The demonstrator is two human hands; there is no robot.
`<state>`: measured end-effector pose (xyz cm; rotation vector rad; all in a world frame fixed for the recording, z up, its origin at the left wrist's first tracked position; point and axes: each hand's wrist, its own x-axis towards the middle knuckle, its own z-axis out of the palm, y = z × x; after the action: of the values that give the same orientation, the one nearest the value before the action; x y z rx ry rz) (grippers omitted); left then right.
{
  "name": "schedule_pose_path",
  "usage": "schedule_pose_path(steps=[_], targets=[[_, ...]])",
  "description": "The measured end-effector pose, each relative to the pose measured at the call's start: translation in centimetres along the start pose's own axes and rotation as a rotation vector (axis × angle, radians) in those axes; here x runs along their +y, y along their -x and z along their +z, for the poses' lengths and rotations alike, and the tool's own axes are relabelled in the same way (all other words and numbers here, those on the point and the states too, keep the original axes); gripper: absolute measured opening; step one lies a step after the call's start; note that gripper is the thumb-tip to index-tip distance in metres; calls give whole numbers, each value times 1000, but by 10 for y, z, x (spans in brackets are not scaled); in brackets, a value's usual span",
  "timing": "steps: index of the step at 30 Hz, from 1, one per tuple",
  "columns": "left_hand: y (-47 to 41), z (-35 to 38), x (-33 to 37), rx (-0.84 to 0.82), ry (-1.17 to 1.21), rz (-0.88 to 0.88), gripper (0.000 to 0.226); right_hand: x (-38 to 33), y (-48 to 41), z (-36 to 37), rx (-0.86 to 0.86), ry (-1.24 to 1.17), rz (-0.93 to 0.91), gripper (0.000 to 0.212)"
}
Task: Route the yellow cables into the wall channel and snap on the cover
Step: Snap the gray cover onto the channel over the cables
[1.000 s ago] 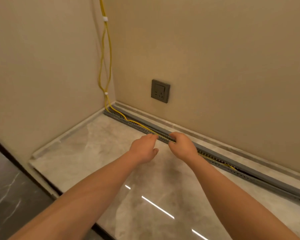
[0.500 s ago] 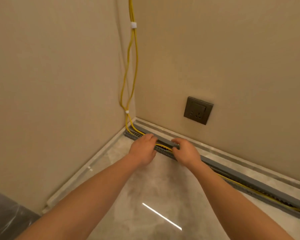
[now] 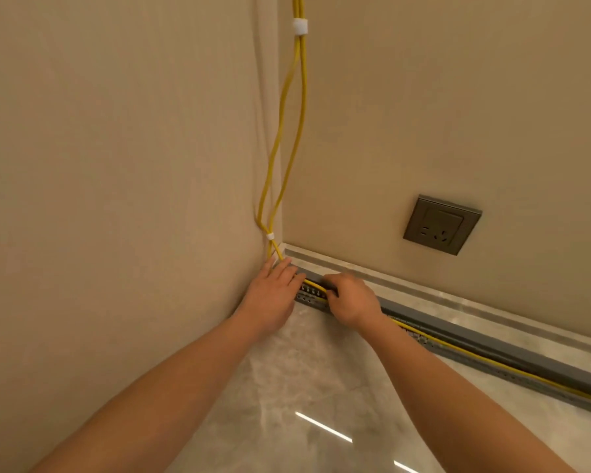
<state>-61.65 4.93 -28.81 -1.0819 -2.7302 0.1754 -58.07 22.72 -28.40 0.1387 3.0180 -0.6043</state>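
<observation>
Yellow cables (image 3: 289, 141) down the corner, then rightward along grey channel (image 3: 492, 349); left hand (image 3: 273, 295) flat, right hand (image 3: 350, 298) pinching them.

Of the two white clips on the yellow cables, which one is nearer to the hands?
The lower white clip, just above the corner by the left hand. The upper white clip sits high on the wall, near the picture's top edge.

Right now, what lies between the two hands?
In the head view, a short stretch of yellow cables over the perforated grey channel separates the left hand from the right hand.
</observation>
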Motion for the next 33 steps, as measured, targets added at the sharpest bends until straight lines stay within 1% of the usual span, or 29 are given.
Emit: schedule_pose_path(steps=[2, 5, 6, 9, 10, 13, 17, 20, 22, 25, 27, 30, 33], targets=[[-2, 4, -3, -6, 54, -4, 50, -3, -4, 4, 3, 17, 2, 40], [-4, 10, -6, 46, 97, -7, 44, -2, -3, 7, -16, 49, 14, 42], [-4, 12, -7, 73, 100, -3, 42, 1, -1, 7, -38, 62, 19, 46], [-7, 13, -8, 175, 97, 24, 34, 10, 10, 9, -92, 116, 8, 67], [-8, 13, -9, 194, 81, 25, 32, 13, 12, 9, -92, 122, 8, 71], [-8, 9, -10, 179, 35, -17, 28, 19, 10, 8, -68, 102, 26, 66], [-7, 7, -13, 113, 29, -82, 30, 15, 11, 7, -77, 137, 37, 64], [-6, 6, -15, 112, 37, -97, 27, 11, 10, 5, -40, 70, 79, 55], [-3, 4, -14, 132, 54, -140, 27, 11, 8, 4, -22, 33, 97, 48], [0, 5, -13, 139, 151, -184, 31, 9, 5, 4, -26, 72, 98, 41], [-1, 7, -14, 141, 134, -193, 33, 7, 3, 4, -15, 87, 116, 38], [-7, 9, -15, 120, 81, -170, 34, 5, -4, 1, -15, 74, 141, 39], [-11, 10, -20, 76, 64, -178, 33, 7, -12, -5, -40, 34, 138, 46]])
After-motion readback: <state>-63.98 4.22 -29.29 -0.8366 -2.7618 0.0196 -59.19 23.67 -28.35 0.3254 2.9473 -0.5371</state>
